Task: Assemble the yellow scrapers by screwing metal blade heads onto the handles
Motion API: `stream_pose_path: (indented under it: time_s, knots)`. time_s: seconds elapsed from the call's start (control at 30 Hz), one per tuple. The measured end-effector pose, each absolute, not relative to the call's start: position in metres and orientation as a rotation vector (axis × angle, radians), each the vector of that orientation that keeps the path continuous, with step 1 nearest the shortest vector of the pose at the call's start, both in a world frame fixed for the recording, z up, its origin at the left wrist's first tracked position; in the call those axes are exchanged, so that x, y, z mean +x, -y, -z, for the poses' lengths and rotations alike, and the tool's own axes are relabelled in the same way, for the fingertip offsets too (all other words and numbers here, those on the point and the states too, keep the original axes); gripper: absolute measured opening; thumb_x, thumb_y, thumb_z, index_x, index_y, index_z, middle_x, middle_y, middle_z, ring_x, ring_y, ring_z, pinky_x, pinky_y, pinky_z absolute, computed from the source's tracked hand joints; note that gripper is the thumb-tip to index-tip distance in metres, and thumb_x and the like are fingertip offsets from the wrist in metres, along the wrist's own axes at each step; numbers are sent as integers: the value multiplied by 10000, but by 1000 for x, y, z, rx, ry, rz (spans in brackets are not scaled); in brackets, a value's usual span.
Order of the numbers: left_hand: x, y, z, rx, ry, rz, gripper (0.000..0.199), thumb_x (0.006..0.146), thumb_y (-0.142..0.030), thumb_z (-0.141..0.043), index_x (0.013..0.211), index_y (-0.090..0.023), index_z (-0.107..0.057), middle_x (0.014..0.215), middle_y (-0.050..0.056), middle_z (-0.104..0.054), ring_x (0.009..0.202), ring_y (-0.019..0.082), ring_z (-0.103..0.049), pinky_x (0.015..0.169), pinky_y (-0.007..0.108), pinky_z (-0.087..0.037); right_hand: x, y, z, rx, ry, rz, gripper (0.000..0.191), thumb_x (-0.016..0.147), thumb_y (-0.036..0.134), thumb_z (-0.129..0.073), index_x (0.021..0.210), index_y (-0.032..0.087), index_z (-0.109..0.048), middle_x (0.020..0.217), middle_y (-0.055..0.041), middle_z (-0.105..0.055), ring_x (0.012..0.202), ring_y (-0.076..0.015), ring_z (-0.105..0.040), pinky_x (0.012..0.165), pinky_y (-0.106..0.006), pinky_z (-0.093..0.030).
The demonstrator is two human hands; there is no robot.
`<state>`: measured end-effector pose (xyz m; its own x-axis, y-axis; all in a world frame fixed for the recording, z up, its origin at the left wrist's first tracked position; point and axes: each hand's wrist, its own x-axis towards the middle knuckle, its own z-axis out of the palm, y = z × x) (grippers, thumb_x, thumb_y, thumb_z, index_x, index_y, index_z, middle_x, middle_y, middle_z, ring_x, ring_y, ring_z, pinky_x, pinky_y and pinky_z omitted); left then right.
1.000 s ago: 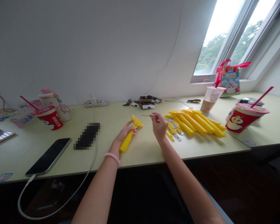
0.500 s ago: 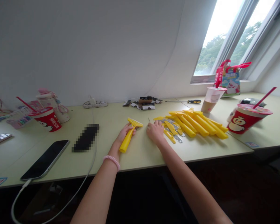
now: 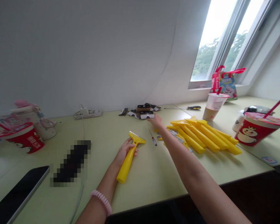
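Observation:
My left hand (image 3: 124, 151) is closed around a yellow scraper (image 3: 128, 160), its wide head pointing away from me and its thick handle toward me. My right hand (image 3: 156, 121) reaches to the back of the table, at the right edge of a small black-and-white box (image 3: 146, 115). Its fingertips are too small and partly hidden to show whether they grip the box. Between the hands a small screwdriver (image 3: 153, 138) lies on the table. Under and beside my right forearm are flat yellow and metal scraper parts (image 3: 177, 137), partly covered by the arm.
Several yellow scraper handles (image 3: 205, 133) lie piled at right. A long screwdriver (image 3: 193, 107), a clear cup (image 3: 215, 107) and a red cup (image 3: 254, 130) stand or lie beyond. At left are a phone (image 3: 21, 193), another red cup (image 3: 25, 137), a bottle (image 3: 40, 123) and a power strip (image 3: 88, 114).
My right hand has left the small screwdriver on the table and moved forward to the boxes. My left hand still holds the scraper. The camera view has shifted.

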<state>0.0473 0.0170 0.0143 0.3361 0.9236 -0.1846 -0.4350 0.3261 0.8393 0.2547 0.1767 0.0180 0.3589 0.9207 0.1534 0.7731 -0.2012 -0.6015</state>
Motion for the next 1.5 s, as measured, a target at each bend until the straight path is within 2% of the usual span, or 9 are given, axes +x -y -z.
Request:
stream_pose_path:
  time_s: [0.17,0.37,0.57,0.67,0.83,0.97,1.13,1.33,1.5]
  knots:
    - [49,-20,-11,744,-805,-1002,522,681,-84,-491,1175,-154,-337,866,97,-600,500,84,-517,432,194,-402,255,-197,-10,-2027,1404,-311,762,688,398,-588,1318,99,-280,1201,-186,-489,1160,-295,-403,921,-373,-322]
    - [48,-20,-13,703,-800,-999,549,664,-84,-499,1183,-163,-339,851,90,-612,489,87,-520,436,199,-402,255,-202,-1,-1988,1329,-260,678,670,311,-599,1270,102,-362,1184,-188,-510,1124,-307,-446,917,-391,-329]
    - [44,-21,-13,705,-823,-1008,572,669,-75,-508,1211,-143,-339,863,104,-627,515,92,-546,464,192,-438,271,-191,-8,-1857,1342,-364,331,666,311,-570,948,142,-608,911,-116,-645,876,-251,-583,743,-317,-428]
    - [42,-21,-13,694,-836,-1014,597,672,-72,-519,1235,-149,-337,891,104,-637,534,99,-574,491,194,-469,280,-177,-20,-1734,1398,-437,213,664,300,-566,798,154,-644,812,-76,-658,818,-224,-593,720,-300,-432]
    - [41,-18,-17,617,-757,-1007,601,698,-29,-480,1266,-141,-318,972,148,-637,668,144,-645,639,233,-516,285,-141,-43,-1428,1485,-685,265,683,308,-564,915,189,-610,910,-37,-653,838,-164,-596,718,-273,-456]
    - [39,-20,-19,521,-680,-1042,524,741,-19,-435,1246,-138,-362,962,146,-639,793,186,-653,663,249,-529,278,-96,-58,-1012,1485,-1052,343,666,333,-621,982,212,-564,1002,-44,-619,908,-159,-577,784,-305,-452]
    - [31,-25,-16,332,-626,-1284,333,801,-74,-421,1126,-60,-493,838,128,-660,787,167,-651,685,214,-525,257,-29,-62,-895,1576,-1047,260,701,381,-606,880,194,-578,884,-35,-624,837,-157,-570,740,-277,-441]
    - [19,-25,-7,362,-371,-1635,280,840,-95,-392,1060,-122,-563,963,90,-657,957,151,-602,915,318,-431,237,8,-43,-812,1595,-1249,189,677,327,-645,771,177,-579,741,-4,-597,675,-115,-544,592,-221,-403]
    - [17,-25,-4,376,-381,-1639,276,838,-120,-426,1069,-151,-572,1019,92,-645,1030,157,-565,968,344,-372,222,3,-31,-779,1635,-1296,209,667,338,-656,751,161,-585,679,5,-576,591,-96,-522,537,-220,-411]
